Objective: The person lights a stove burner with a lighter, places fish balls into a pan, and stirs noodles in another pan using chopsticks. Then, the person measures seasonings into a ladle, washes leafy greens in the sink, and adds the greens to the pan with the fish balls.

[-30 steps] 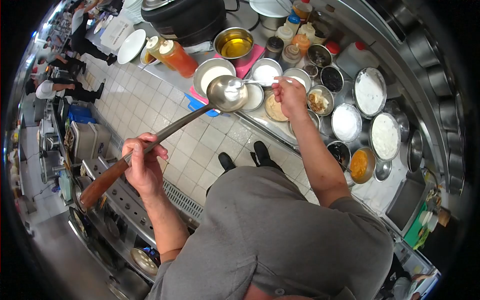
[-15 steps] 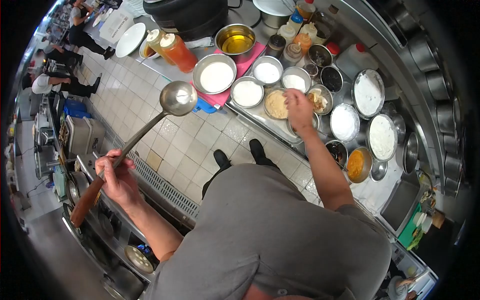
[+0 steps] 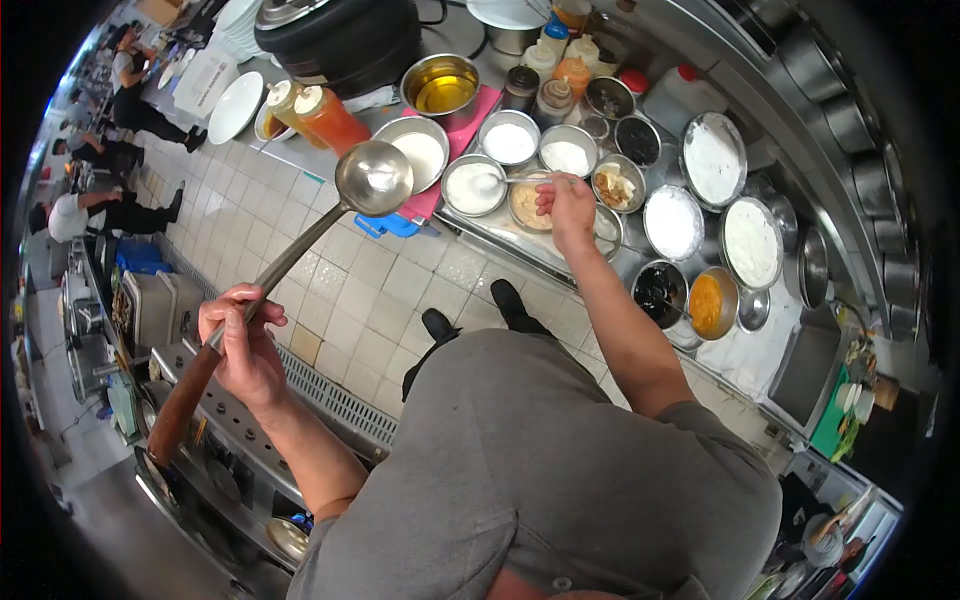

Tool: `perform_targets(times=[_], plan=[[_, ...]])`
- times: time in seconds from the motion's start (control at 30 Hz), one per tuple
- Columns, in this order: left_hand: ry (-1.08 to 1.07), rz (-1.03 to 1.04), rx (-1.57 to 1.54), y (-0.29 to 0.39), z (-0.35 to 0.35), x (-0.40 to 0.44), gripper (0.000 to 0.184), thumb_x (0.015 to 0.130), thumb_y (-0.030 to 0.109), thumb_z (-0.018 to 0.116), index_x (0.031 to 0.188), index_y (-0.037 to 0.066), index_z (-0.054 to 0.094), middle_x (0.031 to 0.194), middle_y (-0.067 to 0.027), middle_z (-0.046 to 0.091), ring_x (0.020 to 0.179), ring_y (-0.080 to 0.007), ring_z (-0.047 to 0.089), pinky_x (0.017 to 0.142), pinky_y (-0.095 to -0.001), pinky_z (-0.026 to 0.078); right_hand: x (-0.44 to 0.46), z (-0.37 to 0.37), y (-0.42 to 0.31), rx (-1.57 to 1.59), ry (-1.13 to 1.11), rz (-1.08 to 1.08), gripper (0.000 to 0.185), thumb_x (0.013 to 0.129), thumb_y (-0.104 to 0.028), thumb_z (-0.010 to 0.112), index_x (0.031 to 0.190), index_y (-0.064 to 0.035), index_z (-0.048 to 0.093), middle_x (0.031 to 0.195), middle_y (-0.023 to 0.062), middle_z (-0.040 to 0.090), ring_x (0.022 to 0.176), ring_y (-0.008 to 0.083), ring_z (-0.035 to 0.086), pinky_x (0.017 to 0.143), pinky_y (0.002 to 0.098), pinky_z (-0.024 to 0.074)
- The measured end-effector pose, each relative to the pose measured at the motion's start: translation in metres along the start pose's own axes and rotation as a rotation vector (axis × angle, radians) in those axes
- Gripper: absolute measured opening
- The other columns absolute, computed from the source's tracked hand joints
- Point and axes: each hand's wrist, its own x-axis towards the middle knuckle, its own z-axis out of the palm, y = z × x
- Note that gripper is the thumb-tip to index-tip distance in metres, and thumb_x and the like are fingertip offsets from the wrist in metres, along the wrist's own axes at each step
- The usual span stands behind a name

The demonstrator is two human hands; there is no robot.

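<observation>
My left hand (image 3: 245,350) is wrapped round the handle of a long metal ladle (image 3: 375,178) with a wooden grip end. A little whitish patch shows in the ladle's bowl, which is held beside a metal bowl of white liquid (image 3: 420,152). My right hand (image 3: 567,210) pinches the thin handle of a spoon (image 3: 527,179). Its head is in a bowl of white granules (image 3: 466,196), at the right side of the contents. Beneath my right hand lies a bowl of tan powder (image 3: 524,208), partly hidden by the fingers.
Around are bowls of white powder (image 3: 510,140), a bowl of orange paste (image 3: 707,303), a bowl of dark sauce (image 3: 655,287), a bowl of yellow oil (image 3: 443,93) and squeeze bottles (image 3: 330,115). A black pot (image 3: 340,45) stands at the back. Several people stand at far left.
My right hand has moved left from over the tan powder's right side and now has a spoon in the white granules. The ladle has moved slightly right and up, still in my left hand.
</observation>
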Motion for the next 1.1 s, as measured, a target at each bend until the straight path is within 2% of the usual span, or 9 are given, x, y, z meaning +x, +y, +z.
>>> perform_targets(times=[0.17,0.27,0.37,0.4,0.5,0.7,0.87,1.0,1.1], plan=[[-0.172,-0.044,-0.108,-0.014,0.032,0.011,0.014,0.099,0.015,0.052,0.095,0.002,0.05,0.1,-0.0204,0.063,0.066,-0.0204,0.062,0.06,-0.031,0.054,-0.028,-0.002,-0.057,0.089,-0.022,-0.053,0.023,0.099,-0.02,0.055,0.106,0.0016,0.057,0.083,0.0135,0.066,0.063,0.015,0.06,0.054,0.0271,0.0499],[-0.239,-0.091,-0.194,-0.023,0.061,0.012,0.011,0.098,0.013,0.053,0.096,0.002,0.051,0.101,-0.0199,0.063,0.066,-0.0203,0.063,0.06,-0.0314,0.055,-0.043,-0.014,-0.073,-0.076,-0.103,-0.301,0.023,0.1,-0.019,0.054,0.107,0.0022,0.058,0.083,0.0126,0.066,0.063,0.0138,0.059,0.055,0.0266,0.0498],[-0.294,-0.134,-0.237,-0.024,0.079,0.013,0.011,0.098,0.013,0.054,0.095,0.003,0.051,0.1,-0.0188,0.063,0.066,-0.0203,0.063,0.061,-0.032,0.055,-0.043,-0.052,-0.072,-0.552,0.094,-0.578,0.02,0.097,-0.02,0.059,0.1,-0.0005,0.062,0.081,0.0112,0.069,0.068,0.0142,0.064,0.058,0.0304,0.0518],[-0.31,-0.14,-0.234,-0.025,0.081,0.013,0.012,0.098,0.014,0.054,0.095,0.003,0.051,0.099,-0.0185,0.063,0.066,-0.0204,0.063,0.061,-0.0321,0.055,-0.042,-0.063,-0.063,-0.619,0.065,-0.569,0.018,0.096,-0.019,0.059,0.098,-0.0013,0.064,0.081,0.0147,0.07,0.071,0.0209,0.068,0.064,0.037,0.0529],[-0.327,-0.136,-0.205,-0.022,0.083,0.016,0.012,0.097,0.014,0.055,0.094,0.003,0.051,0.099,-0.0184,0.063,0.066,-0.0203,0.063,0.061,-0.032,0.055,-0.04,-0.075,-0.032,-0.951,0.033,-0.745,0.018,0.097,-0.019,0.056,0.097,-0.0023,0.064,0.078,0.0076,0.07,0.068,0.0122,0.065,0.063,0.0292,0.0516],[-0.337,-0.094,-0.106,-0.017,0.074,0.024,0.012,0.097,0.012,0.055,0.09,0.001,0.052,0.098,-0.0186,0.063,0.066,-0.0194,0.062,0.062,-0.0317,0.054,-0.024,-0.07,0.009,-0.679,0.184,-0.351,0.018,0.097,-0.018,0.055,0.097,-0.0016,0.063,0.075,0.0078,0.068,0.061,0.0122,0.063,0.055,0.0286,0.0509],[-0.412,-0.089,-0.064,-0.018,0.085,0.03,0.009,0.095,0.006,0.055,0.088,0.0,0.052,0.096,-0.0171,0.063,0.072,-0.0181,0.061,0.066,-0.0312,0.052,-0.032,-0.067,-0.03,-0.293,0.223,-0.197,0.018,0.097,-0.016,0.057,0.098,0.0015,0.063,0.072,0.0067,0.066,0.056,0.0088,0.057,0.052,0.0244,0.0479],[-0.497,-0.08,-0.093,-0.031,0.108,0.031,0.011,0.095,0.01,0.056,0.089,0.001,0.053,0.096,-0.0169,0.062,0.072,-0.0195,0.062,0.065,-0.0322,0.054,-0.043,-0.05,-0.061,-0.243,0.098,-0.327,0.018,0.096,-0.015,0.058,0.098,0.0017,0.063,0.072,0.0074,0.066,0.058,0.0086,0.058,0.052,0.024,0.048],[-0.474,-0.137,-0.101,-0.035,0.126,0.026,0.011,0.095,0.009,0.056,0.088,0.001,0.053,0.095,-0.0159,0.063,0.071,-0.0191,0.062,0.064,-0.0324,0.054,-0.047,-0.04,-0.078,-0.584,0.116,-0.74,0.016,0.096,-0.016,0.058,0.099,-0.0015,0.063,0.073,0.0117,0.066,0.063,0.0187,0.063,0.06,0.0346,0.0507]])
